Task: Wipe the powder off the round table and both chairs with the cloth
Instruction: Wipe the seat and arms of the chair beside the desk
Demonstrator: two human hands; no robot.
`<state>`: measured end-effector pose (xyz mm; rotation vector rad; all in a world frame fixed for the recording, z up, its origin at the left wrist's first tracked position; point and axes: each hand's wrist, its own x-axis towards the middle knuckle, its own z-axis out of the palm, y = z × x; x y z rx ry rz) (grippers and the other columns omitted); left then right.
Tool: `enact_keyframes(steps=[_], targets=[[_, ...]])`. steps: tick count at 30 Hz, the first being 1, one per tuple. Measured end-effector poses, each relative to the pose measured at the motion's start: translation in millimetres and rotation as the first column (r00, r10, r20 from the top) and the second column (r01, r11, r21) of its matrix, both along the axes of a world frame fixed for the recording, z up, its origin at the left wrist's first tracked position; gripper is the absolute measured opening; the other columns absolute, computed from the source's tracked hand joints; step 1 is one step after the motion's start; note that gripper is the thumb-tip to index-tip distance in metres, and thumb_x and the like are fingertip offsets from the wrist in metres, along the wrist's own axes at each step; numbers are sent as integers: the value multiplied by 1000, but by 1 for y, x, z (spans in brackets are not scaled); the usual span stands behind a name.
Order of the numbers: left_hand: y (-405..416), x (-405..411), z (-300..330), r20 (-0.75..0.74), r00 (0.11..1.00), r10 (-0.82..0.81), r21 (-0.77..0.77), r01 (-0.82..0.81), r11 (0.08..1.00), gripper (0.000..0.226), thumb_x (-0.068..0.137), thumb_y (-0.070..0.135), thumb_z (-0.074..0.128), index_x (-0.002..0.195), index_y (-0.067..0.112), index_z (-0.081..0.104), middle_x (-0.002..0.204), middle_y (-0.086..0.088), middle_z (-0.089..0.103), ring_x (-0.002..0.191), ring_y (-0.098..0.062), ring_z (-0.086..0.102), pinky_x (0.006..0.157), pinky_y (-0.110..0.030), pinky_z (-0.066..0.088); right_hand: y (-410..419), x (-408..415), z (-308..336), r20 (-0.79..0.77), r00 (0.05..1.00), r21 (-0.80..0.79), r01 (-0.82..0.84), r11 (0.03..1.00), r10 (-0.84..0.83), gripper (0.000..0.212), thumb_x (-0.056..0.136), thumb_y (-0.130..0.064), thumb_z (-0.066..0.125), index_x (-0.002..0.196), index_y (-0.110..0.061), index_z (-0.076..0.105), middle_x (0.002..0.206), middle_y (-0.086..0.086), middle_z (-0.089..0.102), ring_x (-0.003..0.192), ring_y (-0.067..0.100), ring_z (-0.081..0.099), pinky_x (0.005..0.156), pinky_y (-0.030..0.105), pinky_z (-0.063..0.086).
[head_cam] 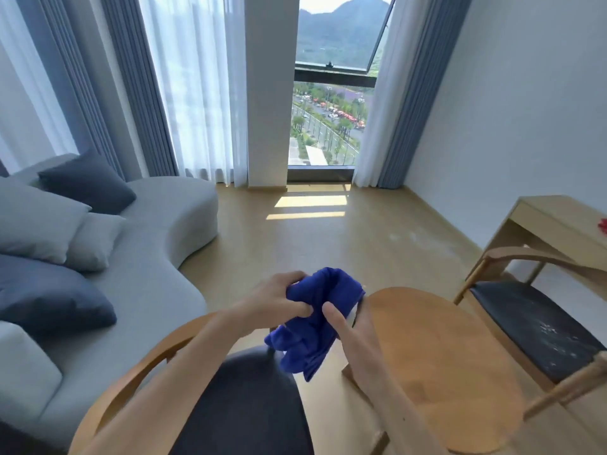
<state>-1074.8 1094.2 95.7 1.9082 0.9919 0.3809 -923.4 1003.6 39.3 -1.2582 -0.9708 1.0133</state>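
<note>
both hands held the blue cloth (315, 323) bunched in mid-air between near chair (236, 405) and round table (437, 362): left hand (272, 302) pinched it, right hand (351, 333) gripped its side. far chair (532, 326) seat was still speckled white. table and near seat looked clean, though blur may hide powder.

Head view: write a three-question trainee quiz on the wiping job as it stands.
1. True or false: both hands hold the blue cloth.
2. Which seat shows white powder? A) near chair B) right chair C) sofa
3. Fill in: the cloth is held in the air, touching no ____.

Key: 1 true, left hand and right hand grip it; 2 B; 3 furniture.
</note>
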Motion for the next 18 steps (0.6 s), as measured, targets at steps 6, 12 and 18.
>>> enact_keyframes(steps=[6,12,18], targets=[[-12,9,53,-68,960,-271,100,277,956,32,88,2,54,115,18,64,97,-4,68,86,-20,63,72,-29,55,-31,46,42,76,977,85,191,978,-198,26,85,-1,66,105,-17,60,96,-4,72,88,11,68,71,23,55],[-22,54,52,-213,935,-283,365,345,864,26,91,5,53,98,28,62,89,6,64,84,-13,59,72,-22,47,-68,97,68,267,945,83,175,981,-191,27,74,-2,67,77,-28,60,72,-6,64,69,8,60,57,20,50],[-59,142,31,-54,961,-273,441,268,856,25,87,5,57,93,29,59,85,8,65,79,-10,62,64,-18,50,-124,172,72,315,923,48,216,975,-220,27,84,-4,65,101,-25,66,92,-5,71,84,9,65,67,21,53]])
